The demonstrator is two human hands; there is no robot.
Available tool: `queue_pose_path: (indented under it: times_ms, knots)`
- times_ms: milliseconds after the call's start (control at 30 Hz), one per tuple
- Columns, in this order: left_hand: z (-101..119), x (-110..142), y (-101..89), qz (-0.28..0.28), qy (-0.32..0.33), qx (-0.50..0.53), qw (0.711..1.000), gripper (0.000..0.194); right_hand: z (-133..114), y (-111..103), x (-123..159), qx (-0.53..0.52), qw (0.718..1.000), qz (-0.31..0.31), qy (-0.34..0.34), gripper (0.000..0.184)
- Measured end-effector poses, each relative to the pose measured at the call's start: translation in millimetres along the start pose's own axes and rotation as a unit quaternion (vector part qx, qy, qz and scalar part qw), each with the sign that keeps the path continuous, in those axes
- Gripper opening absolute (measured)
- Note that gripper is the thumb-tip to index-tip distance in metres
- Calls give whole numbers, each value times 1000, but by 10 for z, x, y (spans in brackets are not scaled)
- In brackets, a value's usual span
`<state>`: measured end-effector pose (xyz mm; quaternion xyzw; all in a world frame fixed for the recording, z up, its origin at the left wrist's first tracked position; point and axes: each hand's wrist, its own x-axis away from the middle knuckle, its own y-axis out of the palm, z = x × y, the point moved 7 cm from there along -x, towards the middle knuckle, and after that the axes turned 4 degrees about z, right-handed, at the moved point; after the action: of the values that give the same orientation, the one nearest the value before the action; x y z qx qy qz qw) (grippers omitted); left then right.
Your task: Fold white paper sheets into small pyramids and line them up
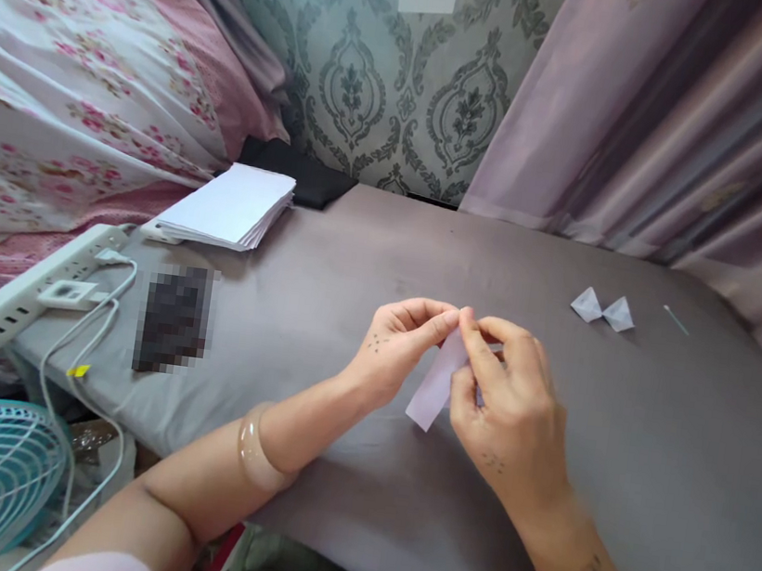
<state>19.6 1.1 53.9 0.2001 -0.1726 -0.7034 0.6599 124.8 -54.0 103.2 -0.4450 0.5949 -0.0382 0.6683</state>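
Head view: left hand (393, 348) and right hand (518, 392) side by side over gray-covered table (653, 462), both pinching lilac paper strip (431, 395) at its upper end, thumbs and fingertips nearly meeting. Strip slants down between hands, partly hidden by right fingers; its lower end is free. Folded paper pieces (619, 315), two, lie farther off to the right, near thin stick (677, 320). Paper stack (227, 204) at far left, power strip (29, 291) along left edge.
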Motion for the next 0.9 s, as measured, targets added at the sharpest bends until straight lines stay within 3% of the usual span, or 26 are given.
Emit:
queue_pose_path:
  times_ms: [167,300,367,433,500,567,700,900]
  knots:
    - [-106,-38,37,-24,-56,49,997,15,-18,57,6,76,996,-40,-1,51]
    - [-212,-75,3,-6,-107,75,991,16,133,78,4,-89,990,-56,93,47]
    - [-234,-73,-3,-4,-119,69,991,17,289,116,17,-237,950,-62,193,40]
    - [-231,-60,3,-6,-119,56,991,19,453,186,65,-359,876,-59,316,31]
    - [-221,-44,15,-12,-116,46,992,19,562,247,126,-417,810,-44,409,29]
    - [-209,-38,13,-7,-107,41,993,18,586,289,152,-431,784,-41,444,29]
    - [-184,-52,-18,15,-81,34,996,17,540,326,140,-417,799,-62,429,27]
    - [-285,-60,-44,17,-128,42,991,23,582,410,165,-405,807,-85,422,32]
